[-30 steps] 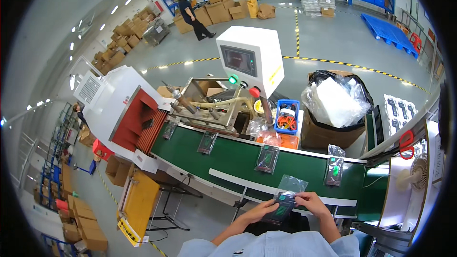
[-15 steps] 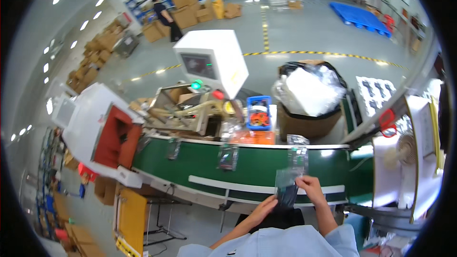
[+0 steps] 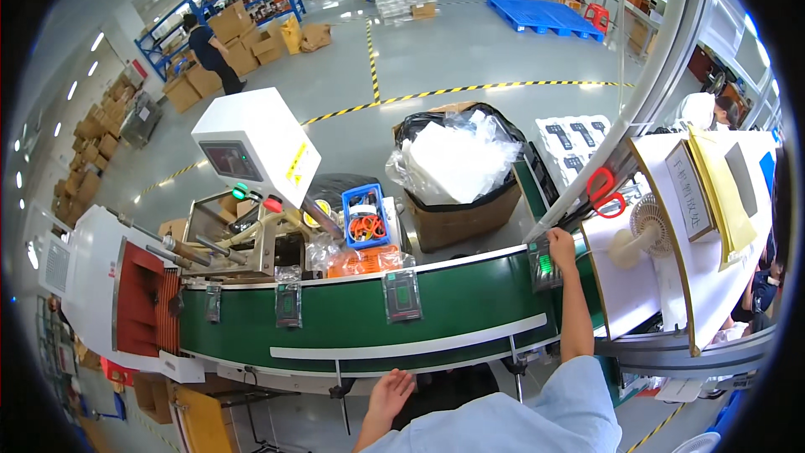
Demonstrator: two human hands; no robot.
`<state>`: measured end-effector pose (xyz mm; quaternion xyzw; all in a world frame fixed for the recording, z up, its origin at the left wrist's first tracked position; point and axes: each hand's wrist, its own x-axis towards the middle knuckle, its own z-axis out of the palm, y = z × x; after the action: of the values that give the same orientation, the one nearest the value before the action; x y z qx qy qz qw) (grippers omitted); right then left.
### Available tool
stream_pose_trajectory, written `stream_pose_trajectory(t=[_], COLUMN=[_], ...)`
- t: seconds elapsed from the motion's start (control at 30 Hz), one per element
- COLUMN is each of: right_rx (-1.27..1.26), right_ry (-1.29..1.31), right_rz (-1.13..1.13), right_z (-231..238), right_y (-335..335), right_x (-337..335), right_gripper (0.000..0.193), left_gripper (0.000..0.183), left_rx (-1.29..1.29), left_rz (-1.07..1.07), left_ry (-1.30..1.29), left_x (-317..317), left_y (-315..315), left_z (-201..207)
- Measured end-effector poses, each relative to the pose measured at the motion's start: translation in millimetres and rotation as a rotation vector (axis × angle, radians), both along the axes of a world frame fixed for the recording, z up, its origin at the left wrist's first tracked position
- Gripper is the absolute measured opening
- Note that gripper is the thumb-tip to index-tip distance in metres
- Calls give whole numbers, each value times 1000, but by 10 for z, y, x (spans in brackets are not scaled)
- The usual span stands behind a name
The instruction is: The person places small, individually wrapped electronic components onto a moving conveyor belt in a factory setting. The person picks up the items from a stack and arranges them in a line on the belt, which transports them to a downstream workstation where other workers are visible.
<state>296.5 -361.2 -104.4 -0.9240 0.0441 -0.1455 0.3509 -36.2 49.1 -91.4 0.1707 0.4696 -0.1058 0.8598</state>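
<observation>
At the right end of the green conveyor belt (image 3: 453,292), my right hand (image 3: 562,249) pinches the upper edge of a dark flat item in a clear bag (image 3: 546,270), which has a bright green mark. My left hand (image 3: 391,393) is empty, its fingers loosely bent, in front of the belt's near edge. Three similar bagged packets lie farther left on the belt: one (image 3: 402,295) near the middle, another (image 3: 288,305) beyond it and a small one (image 3: 213,304) close to the machine opening.
A white machine with a red opening (image 3: 138,302) stands at the belt's left end. Behind the belt are a white control box (image 3: 260,147), a blue bin (image 3: 366,215) and a carton of plastic bags (image 3: 459,169). Red scissors (image 3: 605,193) and a fan (image 3: 650,225) are right. A guide rail (image 3: 407,340) runs along the front.
My view has swung to the right. Both hands were together on a bagged item; now my right hand is stretched out to the right with a bagged item, and my left has come away empty.
</observation>
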Motion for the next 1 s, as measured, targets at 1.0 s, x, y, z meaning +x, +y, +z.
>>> stream_pose_trajectory(t=[1.0], right_rx=[-127], right_ry=[262], right_rz=[-235], right_z=[-310], right_y=[1821], right_x=[-270], right_gripper=[40], left_gripper=[15], left_rx=[-197], left_rz=[245], left_ry=[-64], left_x=[-961], left_y=[452], left_z=[20])
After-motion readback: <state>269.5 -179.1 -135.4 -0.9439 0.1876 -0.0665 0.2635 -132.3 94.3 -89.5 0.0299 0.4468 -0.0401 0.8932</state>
